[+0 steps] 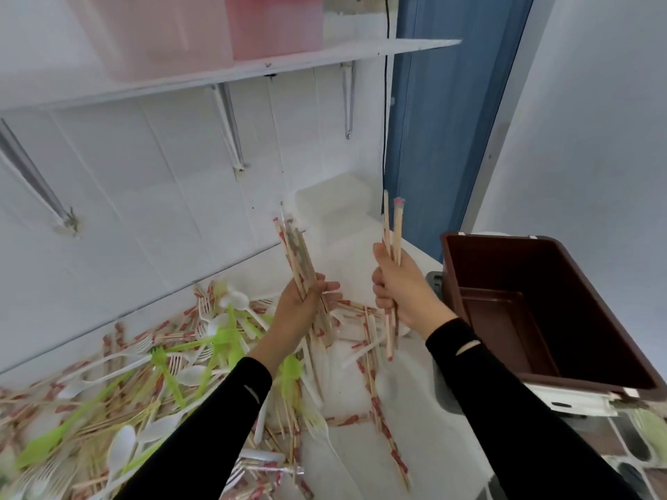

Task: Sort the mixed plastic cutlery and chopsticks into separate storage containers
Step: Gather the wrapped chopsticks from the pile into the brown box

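Head, L hand [302, 302] grips chopstick bundle [296, 247], R hand [401, 287] grips ~3 chopsticks [397, 227], 1 bin [595, 312]

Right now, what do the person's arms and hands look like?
The left sleeve and right sleeve are long, black and close-fitting, ending at the wrists. Each bears a small white curved mark. The left hand and right hand are bare, without gloves.

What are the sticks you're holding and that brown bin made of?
The chopsticks look pale tan and matt, so probably bamboo or wood. The brown bin has smooth, faintly glossy moulded walls, so it looks like plastic.
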A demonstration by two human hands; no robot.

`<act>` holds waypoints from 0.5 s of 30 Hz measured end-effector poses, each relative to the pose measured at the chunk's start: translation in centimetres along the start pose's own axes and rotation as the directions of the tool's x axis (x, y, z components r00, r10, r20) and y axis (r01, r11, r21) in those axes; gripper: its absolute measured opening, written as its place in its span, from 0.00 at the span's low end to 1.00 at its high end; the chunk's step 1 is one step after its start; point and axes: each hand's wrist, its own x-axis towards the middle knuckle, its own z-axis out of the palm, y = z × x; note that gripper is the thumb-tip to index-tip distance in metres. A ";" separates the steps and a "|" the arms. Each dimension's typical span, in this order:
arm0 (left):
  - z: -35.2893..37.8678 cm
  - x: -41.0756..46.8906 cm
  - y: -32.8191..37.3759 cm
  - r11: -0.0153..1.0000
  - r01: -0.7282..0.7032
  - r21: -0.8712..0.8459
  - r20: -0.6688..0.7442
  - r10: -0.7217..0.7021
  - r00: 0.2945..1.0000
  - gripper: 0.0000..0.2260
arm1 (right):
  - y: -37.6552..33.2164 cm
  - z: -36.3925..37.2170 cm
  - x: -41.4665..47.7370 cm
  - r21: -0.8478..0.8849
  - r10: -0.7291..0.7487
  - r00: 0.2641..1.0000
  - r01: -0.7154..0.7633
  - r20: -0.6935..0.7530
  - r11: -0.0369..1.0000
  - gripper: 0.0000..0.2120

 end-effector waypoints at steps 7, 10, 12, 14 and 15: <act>7.9 -1.3 7.6 0.969 0.054 -0.241 0.214 -0.001 0.977 0.09 | -6.6 -7.1 -1.4 0.105 -0.001 0.999 0.006 -0.048 0.994 0.10; 12.1 -1.7 8.3 0.971 0.057 -0.231 0.285 0.012 0.958 0.08 | -7.9 -11.5 -2.5 0.041 -0.048 0.988 0.055 -0.148 0.998 0.10; 14.9 -1.9 8.2 0.970 0.062 -0.234 0.322 0.018 0.947 0.09 | -7.7 -14.2 -3.3 -0.014 -0.071 0.974 0.069 -0.215 0.997 0.11; 17.6 -2.0 7.8 0.966 0.087 -0.243 0.360 0.006 0.933 0.11 | -6.9 -16.6 -3.9 -0.047 -0.062 0.960 0.051 -0.273 0.998 0.11; 19.0 -2.0 7.4 0.963 0.106 -0.246 0.380 -0.005 0.925 0.12 | -6.2 -17.8 -4.1 -0.056 -0.047 0.953 0.031 -0.299 0.998 0.11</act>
